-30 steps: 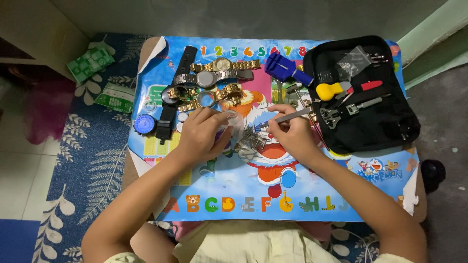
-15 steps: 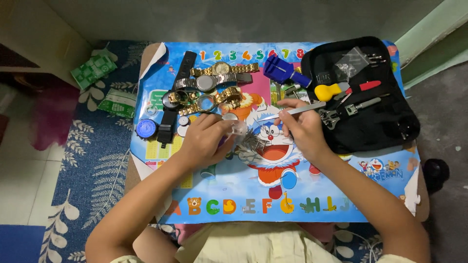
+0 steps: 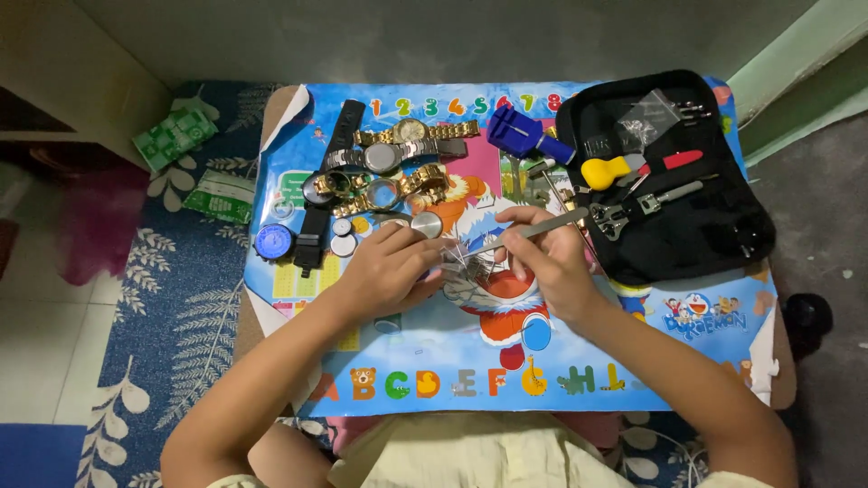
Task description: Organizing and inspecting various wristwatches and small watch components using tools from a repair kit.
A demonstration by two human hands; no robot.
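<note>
Low table with cartoon mat [image 3: 633,361]. At mat centre, left hand [image 3: 384,271] fingers pinch steel watch [image 3: 461,267]; right hand [image 3: 547,262] fingers pinch tweezers [image 3: 529,232], tip on watch. Advice: steady watch, press lightly.

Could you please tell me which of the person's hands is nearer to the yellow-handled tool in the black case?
Right. The right hand lies just below-left of the yellow-handled tool; the left hand is much farther left, across the mat.
</note>
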